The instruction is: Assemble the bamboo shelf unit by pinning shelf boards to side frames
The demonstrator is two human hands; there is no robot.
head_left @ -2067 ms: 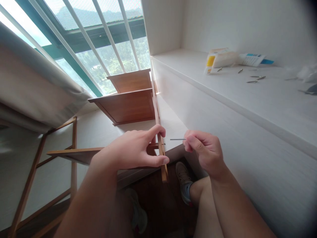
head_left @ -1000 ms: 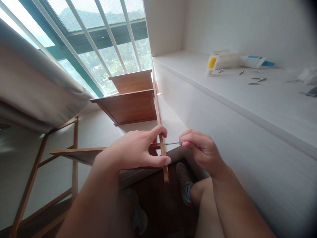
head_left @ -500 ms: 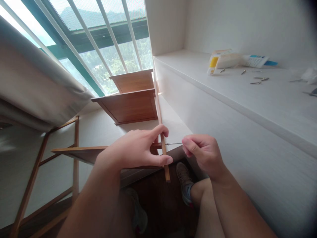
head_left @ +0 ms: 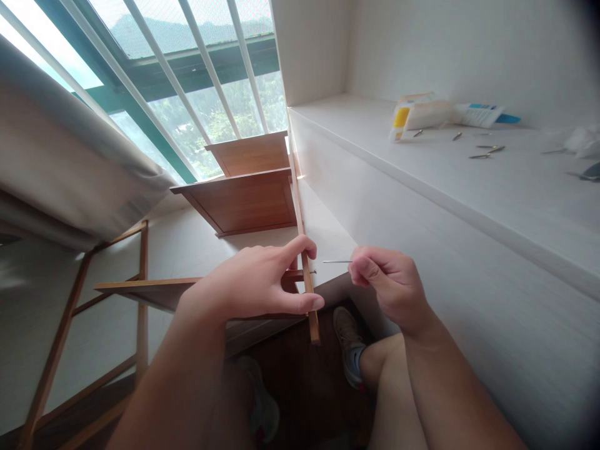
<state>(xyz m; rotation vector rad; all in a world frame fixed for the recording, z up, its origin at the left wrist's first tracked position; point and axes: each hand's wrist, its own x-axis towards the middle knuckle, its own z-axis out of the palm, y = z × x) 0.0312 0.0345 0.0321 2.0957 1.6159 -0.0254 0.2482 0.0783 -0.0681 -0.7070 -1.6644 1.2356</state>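
My left hand grips a narrow wooden rail of a brown shelf frame, thumb on its near side and fingers curled over the far side. From the rail's right face a small screw sticks out, its head exposed. My right hand is closed around a thin metal shaft that looks like a hex key. Its bare tip points left, a little above and apart from the screw; the other end is hidden in my fingers. A wooden board meets the rail behind my left hand.
Two brown shelf panels rise toward the barred window. Several loose screws, a tube and a packet lie on the white ledge. Another wooden frame stands left, below a curtain.
My right hand has drawn the hex key back to the right and slightly up, off the screw. My left hand keeps its hold on the rail.
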